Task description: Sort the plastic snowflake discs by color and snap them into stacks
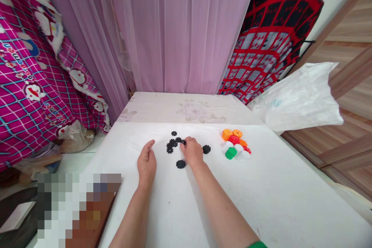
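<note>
Several black snowflake discs (172, 143), flat with notched rims, lie in a loose cluster on the white-covered table (174, 209). At the right end of that cluster my right hand (193, 152) has its fingers closed on a black disc (183, 142); the fingertips partly hide it. To the left of the cluster, my left hand (147, 162) is open and holds nothing, thumb and fingers apart. One black disc (174, 133) lies alone behind the cluster. A black pile (180, 164) sits in front of my right hand, and another black pile (206, 149) just right of it.
Orange discs (226, 135), red, white and green discs (231, 153) are heaped farther right. A white plastic bag (302, 97) hangs at the table's right edge. Purple curtains (186, 31) stand behind, and a pink checked cloth (43, 77) hangs at left.
</note>
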The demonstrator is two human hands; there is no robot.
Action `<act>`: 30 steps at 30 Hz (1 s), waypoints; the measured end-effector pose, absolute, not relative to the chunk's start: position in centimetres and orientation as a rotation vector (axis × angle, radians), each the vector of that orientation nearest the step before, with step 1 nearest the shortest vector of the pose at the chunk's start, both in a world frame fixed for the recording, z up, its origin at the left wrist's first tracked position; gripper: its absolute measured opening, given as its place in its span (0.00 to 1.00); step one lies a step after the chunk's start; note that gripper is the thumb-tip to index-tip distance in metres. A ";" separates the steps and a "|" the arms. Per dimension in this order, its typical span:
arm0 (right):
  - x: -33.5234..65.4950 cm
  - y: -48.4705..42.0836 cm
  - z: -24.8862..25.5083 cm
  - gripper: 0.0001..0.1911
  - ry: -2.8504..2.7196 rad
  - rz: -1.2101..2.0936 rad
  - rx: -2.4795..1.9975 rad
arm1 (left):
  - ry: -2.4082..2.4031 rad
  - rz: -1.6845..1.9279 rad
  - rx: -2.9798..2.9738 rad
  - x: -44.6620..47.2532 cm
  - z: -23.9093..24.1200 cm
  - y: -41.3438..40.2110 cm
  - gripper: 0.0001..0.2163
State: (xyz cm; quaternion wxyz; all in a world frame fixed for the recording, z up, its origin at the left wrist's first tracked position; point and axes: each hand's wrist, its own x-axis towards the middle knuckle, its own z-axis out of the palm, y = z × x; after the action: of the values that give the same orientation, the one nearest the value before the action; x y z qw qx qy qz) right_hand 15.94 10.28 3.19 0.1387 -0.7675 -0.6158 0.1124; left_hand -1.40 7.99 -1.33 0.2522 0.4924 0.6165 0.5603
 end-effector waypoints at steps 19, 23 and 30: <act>18.0 2.5 0.8 0.08 -1.766 0.494 -1.621 | 1.651 1.517 1.322 -1.0 -1.3 7.9 0.15; 18.2 2.3 0.7 0.10 -1.767 0.490 -1.625 | 1.625 1.526 1.308 -1.0 -1.6 8.0 0.15; 18.9 1.3 0.5 0.13 -1.894 0.311 -1.613 | 1.618 1.519 1.295 -0.9 -1.5 8.0 0.15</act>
State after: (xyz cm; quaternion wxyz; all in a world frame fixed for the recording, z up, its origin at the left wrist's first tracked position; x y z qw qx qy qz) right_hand 18.85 1.26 0.48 0.3119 -0.6112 -0.7178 0.1180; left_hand -0.91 7.98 -1.49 0.2820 0.4837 0.6042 0.5670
